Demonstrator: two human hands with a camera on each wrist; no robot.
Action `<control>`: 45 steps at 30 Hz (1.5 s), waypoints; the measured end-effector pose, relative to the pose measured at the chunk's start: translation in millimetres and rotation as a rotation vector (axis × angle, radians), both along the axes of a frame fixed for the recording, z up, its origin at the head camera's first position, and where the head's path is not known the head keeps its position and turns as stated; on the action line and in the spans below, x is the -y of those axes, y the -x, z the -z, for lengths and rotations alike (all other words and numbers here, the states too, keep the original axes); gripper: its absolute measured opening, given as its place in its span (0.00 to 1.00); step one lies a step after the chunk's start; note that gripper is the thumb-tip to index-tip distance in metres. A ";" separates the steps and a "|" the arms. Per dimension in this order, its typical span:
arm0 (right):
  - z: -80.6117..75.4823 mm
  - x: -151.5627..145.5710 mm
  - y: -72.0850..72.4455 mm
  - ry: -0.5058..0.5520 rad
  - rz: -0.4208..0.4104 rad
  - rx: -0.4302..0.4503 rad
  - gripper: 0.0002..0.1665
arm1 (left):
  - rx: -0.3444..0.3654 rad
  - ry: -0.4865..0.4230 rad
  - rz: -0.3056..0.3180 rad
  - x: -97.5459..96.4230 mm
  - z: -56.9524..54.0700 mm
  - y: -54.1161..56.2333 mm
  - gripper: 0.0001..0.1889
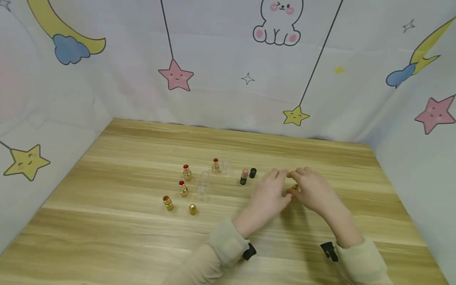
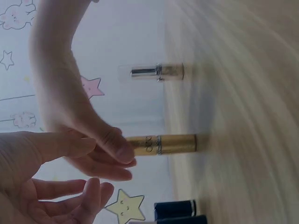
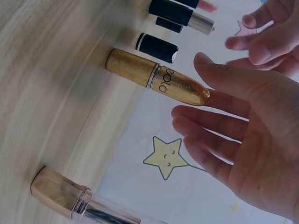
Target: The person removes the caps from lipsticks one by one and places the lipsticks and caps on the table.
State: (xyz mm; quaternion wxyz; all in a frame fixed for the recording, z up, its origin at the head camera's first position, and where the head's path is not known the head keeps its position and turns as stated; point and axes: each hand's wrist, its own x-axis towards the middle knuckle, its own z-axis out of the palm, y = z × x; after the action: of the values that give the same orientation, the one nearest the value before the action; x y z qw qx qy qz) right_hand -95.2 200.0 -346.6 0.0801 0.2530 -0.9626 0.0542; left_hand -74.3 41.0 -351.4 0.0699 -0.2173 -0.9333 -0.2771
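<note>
A gold, bullet-shaped lipstick (image 3: 154,77) with its cap on stands upright on the wooden table. In the head view only a bit of that lipstick (image 1: 295,187) shows between the hands. My right hand (image 1: 313,192) is around its rounded top, the thumb on one side and loosely extended fingers on the other. In the right wrist view there is space between this thumb (image 3: 212,70) and the cap. My left hand (image 1: 267,194) is just left of the lipstick, fingers parted and holding nothing.
To the left stand uncapped gold lipsticks (image 1: 187,173), clear caps (image 1: 201,190) and a gold cap (image 1: 193,209). A black lipstick (image 1: 244,178) and its black cap (image 1: 253,173) are nearer the hands. A clear-capped gold lipstick (image 2: 170,71) stands beyond the right hand. Patterned cloth (image 1: 228,99) borders the table.
</note>
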 end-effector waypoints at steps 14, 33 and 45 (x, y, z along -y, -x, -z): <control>-1.3 -8.5 -8.8 0.046 0.025 0.035 0.20 | 0.089 0.022 -0.007 -24.0 18.4 10.2 0.21; 4.4 -12.4 -7.7 0.116 0.040 0.034 0.16 | 0.233 -0.052 -0.031 -36.6 30.9 22.5 0.10; 8.5 -12.8 -5.9 0.119 0.019 0.005 0.13 | 0.217 -0.010 -0.014 -38.4 38.3 27.2 0.05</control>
State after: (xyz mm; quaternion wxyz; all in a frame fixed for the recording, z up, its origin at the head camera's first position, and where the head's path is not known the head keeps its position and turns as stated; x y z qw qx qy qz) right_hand -89.3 212.9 -355.1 0.0930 0.2386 -0.9602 0.1114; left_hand -101.5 79.4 -389.7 -0.0285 -0.1790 -0.9356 -0.3031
